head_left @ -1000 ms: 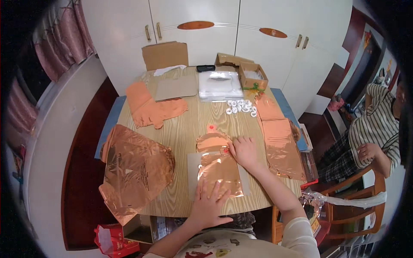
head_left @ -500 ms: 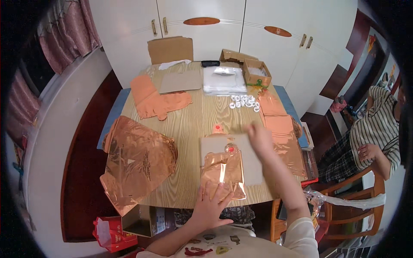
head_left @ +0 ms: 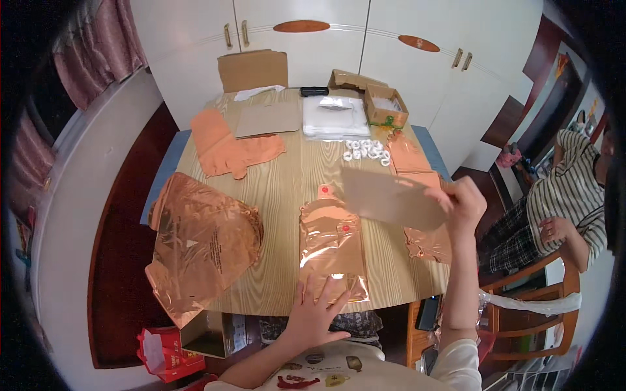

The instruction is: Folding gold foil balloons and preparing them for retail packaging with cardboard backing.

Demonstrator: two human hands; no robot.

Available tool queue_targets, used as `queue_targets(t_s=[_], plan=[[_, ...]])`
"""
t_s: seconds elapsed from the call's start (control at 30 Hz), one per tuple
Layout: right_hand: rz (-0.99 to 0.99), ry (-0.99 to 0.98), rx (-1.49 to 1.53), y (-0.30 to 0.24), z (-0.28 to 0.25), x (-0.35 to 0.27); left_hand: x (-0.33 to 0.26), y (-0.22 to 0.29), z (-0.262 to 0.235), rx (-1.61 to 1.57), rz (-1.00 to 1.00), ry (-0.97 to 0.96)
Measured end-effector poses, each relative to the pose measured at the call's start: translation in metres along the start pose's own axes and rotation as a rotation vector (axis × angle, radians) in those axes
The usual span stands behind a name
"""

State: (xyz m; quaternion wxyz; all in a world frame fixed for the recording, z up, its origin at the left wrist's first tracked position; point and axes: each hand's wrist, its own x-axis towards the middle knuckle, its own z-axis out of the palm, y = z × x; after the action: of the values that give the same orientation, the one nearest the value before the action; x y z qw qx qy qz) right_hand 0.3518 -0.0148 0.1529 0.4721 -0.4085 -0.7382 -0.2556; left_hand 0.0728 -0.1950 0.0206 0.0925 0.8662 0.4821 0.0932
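Left hand (head_left: 317, 319) spread wide, fingers on the folded copper-coloured foil (head_left: 329, 251); right hand (head_left: 464, 203) pinching a cardboard sheet (head_left: 385, 197) above the table (head_left: 279, 221).

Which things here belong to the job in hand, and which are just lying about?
In the job:
- folded foil, under the left hand
- card, in the right hand
- likely other foil, white rings

Apparently lying about:
- red bag
- open box
- black object
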Motion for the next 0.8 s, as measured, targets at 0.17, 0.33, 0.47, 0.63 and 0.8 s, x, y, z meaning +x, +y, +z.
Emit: queue_targets(t_s=[0.17, 0.33, 0.47, 0.63, 0.8], plan=[[-0.353, 0.025, 0.065, -0.017, 0.005, -0.041, 0.001, 0.002, -0.002, 0.01, -0.005, -0.009], [-0.411, -0.389, 0.156, -0.037, -0.004, -0.083, 0.002, 0.001, -0.002, 0.027, 0.018, 0.014], [-0.422, -0.588, 0.049, -0.028, -0.007, -0.103, 0.002, 0.0, 0.004, 0.014, 0.019, 0.055], [-0.363, -0.351, -0.049, -0.034, -0.028, -0.08, 0.004, 0.002, 0.003, 0.055, 0.024, 0.102], [-0.441, -0.318, 0.229, -0.069, -0.059, -0.074, -0.008, -0.012, -0.006, -0.383, -0.196, 0.221]])
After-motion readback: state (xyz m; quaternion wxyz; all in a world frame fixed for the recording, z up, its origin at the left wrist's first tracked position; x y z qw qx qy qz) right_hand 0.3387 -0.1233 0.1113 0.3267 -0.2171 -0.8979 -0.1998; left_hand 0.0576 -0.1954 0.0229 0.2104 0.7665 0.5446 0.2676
